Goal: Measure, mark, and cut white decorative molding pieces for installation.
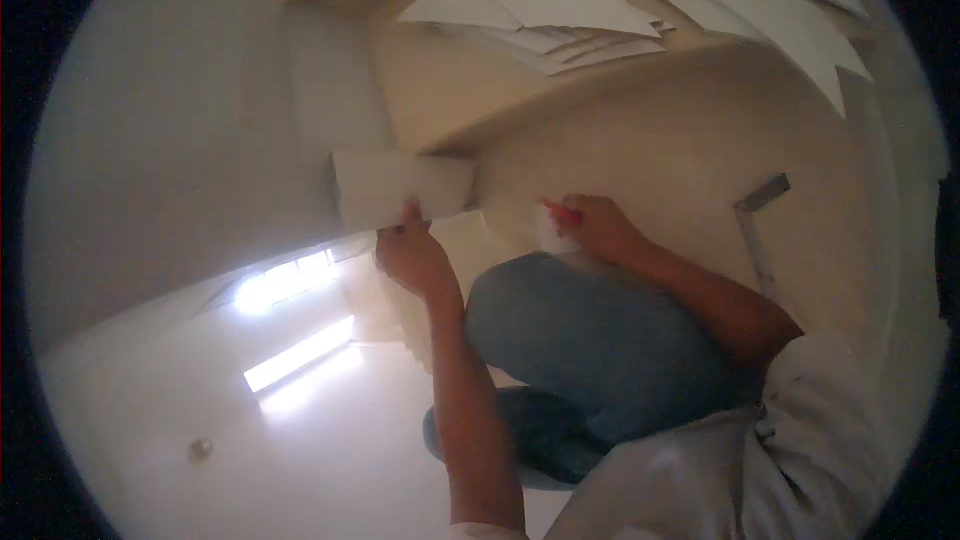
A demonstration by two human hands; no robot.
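My left hand (412, 255) pinches the lower edge of a white rectangular block (400, 185) and holds it against the corner where a grey wall meets a beige surface. To the right, my right hand (600, 225) is closed around a small white object with a red tip (553, 223); what kind of object it is I cannot tell. Both hands reach out above my bent knee in blue jeans (590, 340). My white sleeve (800, 440) fills the lower right.
Several white flat sheets (560, 0) lie overlapped on the beige surface at the top. A long-handled tool with a grey head (757, 230) rests to the right. The glossy white floor (300, 420) reflects window light, with a small round metal piece (201, 449) on it.
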